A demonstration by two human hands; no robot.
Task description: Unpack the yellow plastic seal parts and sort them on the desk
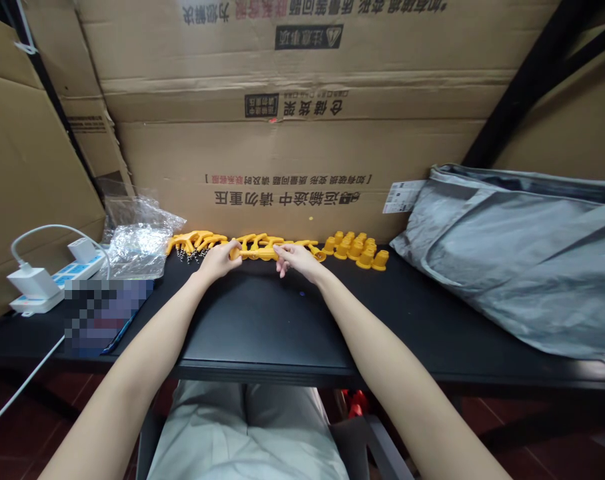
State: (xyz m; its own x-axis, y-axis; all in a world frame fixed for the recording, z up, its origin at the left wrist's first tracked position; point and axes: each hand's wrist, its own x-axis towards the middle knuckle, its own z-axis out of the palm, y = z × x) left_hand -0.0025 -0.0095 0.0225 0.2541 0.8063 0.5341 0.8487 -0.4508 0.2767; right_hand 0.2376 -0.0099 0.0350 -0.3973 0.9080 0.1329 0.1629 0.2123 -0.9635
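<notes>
Between my two hands, just above the black tabletop, is a long yellow plastic part (256, 254) lying level. My left hand (219, 261) is closed on its left end, thumb on top. At its right end the fingers of my right hand (296, 259) pinch it. Behind it lies a row of yellow branched plastic pieces (255, 241), partly hidden by my hands. To the left are more yellow pieces (192, 238) with small dark-and-silver metal bits (186, 256) below them. A cluster of yellow cup-shaped parts (357, 248) stands right of my right hand.
A large cardboard sheet (302, 147) stands behind the black table (262, 327). Clear plastic bags (137, 247), a white power strip (82, 270) with chargers and a cable, and a blurred-out flat item (109, 317) lie left. A grey fabric bag (512, 260) fills the right.
</notes>
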